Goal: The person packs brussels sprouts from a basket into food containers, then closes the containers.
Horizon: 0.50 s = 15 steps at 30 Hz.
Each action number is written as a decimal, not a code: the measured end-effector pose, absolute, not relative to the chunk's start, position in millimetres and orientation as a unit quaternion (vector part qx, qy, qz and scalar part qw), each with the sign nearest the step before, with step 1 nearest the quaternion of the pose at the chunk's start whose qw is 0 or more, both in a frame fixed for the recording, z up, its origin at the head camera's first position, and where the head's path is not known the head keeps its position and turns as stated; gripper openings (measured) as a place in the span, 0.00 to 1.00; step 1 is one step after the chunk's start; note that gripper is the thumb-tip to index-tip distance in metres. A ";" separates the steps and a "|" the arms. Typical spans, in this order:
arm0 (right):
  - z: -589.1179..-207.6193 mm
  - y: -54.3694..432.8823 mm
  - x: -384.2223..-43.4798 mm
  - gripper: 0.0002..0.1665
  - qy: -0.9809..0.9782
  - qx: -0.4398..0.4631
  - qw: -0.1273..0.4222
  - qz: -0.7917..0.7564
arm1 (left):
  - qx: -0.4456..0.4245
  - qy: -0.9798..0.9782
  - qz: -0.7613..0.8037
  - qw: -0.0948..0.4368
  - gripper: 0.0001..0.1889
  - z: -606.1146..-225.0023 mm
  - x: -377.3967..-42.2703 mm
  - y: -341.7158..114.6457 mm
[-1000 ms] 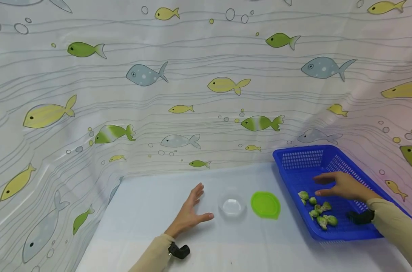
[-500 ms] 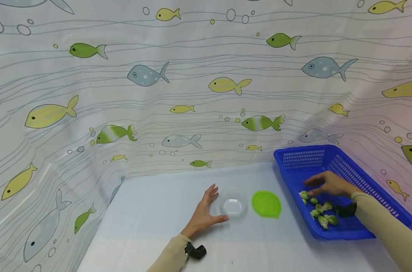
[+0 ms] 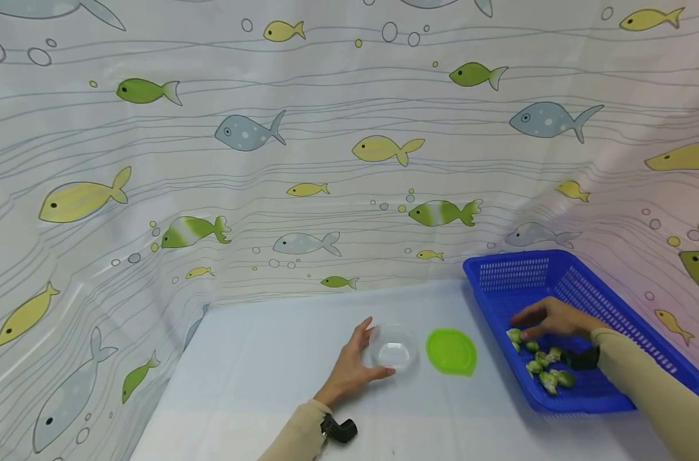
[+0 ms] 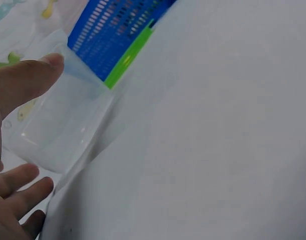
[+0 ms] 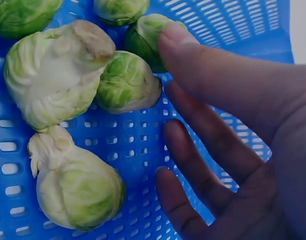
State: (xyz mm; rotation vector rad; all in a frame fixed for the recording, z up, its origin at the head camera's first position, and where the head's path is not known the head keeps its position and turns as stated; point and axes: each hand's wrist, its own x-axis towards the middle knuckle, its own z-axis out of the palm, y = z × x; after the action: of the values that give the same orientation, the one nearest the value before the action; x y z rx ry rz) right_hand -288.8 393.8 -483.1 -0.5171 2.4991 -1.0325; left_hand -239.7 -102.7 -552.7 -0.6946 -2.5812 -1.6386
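Note:
In the head view my left hand (image 3: 349,370) stands around the left side of a clear plastic container (image 3: 396,353), thumb in front and fingers behind. The left wrist view has the thumb by the rim of the container (image 4: 67,117) and the other fingers near its base; firm contact cannot be made out. My right hand (image 3: 557,318) reaches down inside a blue perforated basket (image 3: 513,274), over several Brussels sprouts (image 3: 548,382). In the right wrist view the thumb tip overlaps one Brussels sprout (image 5: 141,42), with the other fingers loosely bent below it.
A bright green lid (image 3: 451,351) lies flat between the container and the basket. White cloth (image 3: 257,358) covers the table. Behind and at the sides hangs a fish-print curtain (image 3: 326,211).
The left hand has moved right, up to the container. The right hand has moved left and lower, to the sprouts near the basket's left wall. Container and lid stay in place.

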 end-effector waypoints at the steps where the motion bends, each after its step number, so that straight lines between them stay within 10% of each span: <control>1: -483.9 394.3 -288.9 0.26 0.889 -0.186 0.195 -0.371 | -0.222 -0.825 -0.520 0.007 0.61 -553.0 -239.6 -102.0; 15: -485.3 387.4 -287.6 0.24 0.876 -0.200 0.207 -0.387 | -0.232 -0.832 -0.504 0.026 0.53 -553.7 -237.8 -100.6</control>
State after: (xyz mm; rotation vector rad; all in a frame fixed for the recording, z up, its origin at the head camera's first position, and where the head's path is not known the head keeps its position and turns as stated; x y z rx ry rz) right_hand -287.6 387.4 -485.3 -0.5583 2.4402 -1.0772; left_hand -237.8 -100.6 -553.7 -0.7174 -2.5700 -1.5572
